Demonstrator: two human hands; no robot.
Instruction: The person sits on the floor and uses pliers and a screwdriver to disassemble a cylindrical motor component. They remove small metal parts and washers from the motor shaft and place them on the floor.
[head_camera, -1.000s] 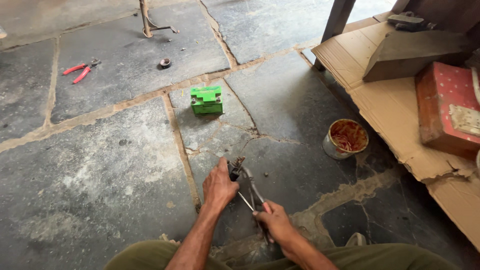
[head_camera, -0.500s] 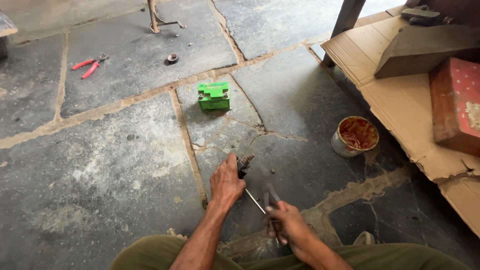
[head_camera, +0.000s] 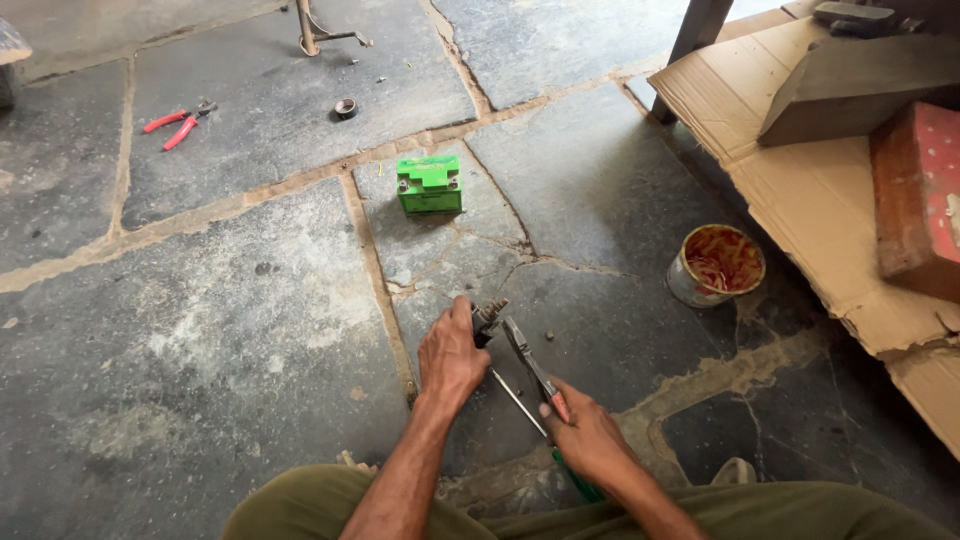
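Pinning the small metal part (head_camera: 487, 320) to the stone floor (head_camera: 230, 330) under my clenched left hand (head_camera: 452, 358), my right hand (head_camera: 585, 440) gripping the pliers (head_camera: 530, 368) on it, I judge steady downward pressure prevents slipping.

On the stone floor (head_camera: 250, 330), the left hand (head_camera: 452, 352) presses down on a small dark metal part (head_camera: 487, 318). The right hand (head_camera: 590, 438) is wrapped around the handles of pliers (head_camera: 530, 365), whose tip meets that part. A thin metal rod (head_camera: 517, 400) lies between the two hands. Farther off sits a green box (head_camera: 430, 184), with red-handled pliers (head_camera: 177, 122) far left and a small ring (head_camera: 345, 107) beyond. To the right, a tin can (head_camera: 715, 265) stands beside cardboard (head_camera: 800, 190) carrying a red box (head_camera: 920, 195).
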